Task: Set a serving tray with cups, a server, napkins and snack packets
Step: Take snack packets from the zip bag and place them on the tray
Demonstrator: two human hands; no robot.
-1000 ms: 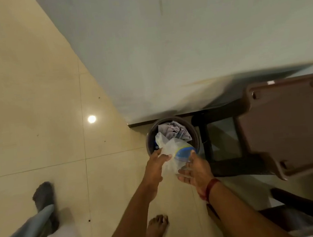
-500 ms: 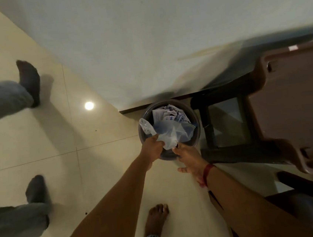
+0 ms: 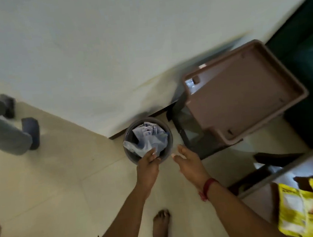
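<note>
Both hands hover over the waste bin (image 3: 148,139): the left hand (image 3: 149,167) has pushed the plastic wrapper (image 3: 148,144) inside, fingertips still pinching it. The right hand (image 3: 190,162) has let go, fingers spread and empty, so the packaging is discarded and tray-setting can resume.

A plain pale wall (image 3: 105,46) is filling the upper part of the view, meeting a floor (image 3: 52,187) of glossy cream tiles along a dark skirting strip (image 3: 119,136). Thin grout lines are running across the tiles. A brown plastic chair (image 3: 245,93) is standing against the wall at the right, its dark legs (image 3: 184,134) resting on the floor. Something dark green (image 3: 305,75), blurred, is showing beyond it. A pale surface (image 3: 296,167) is jutting in at the lower right. The light is dim and even.
</note>
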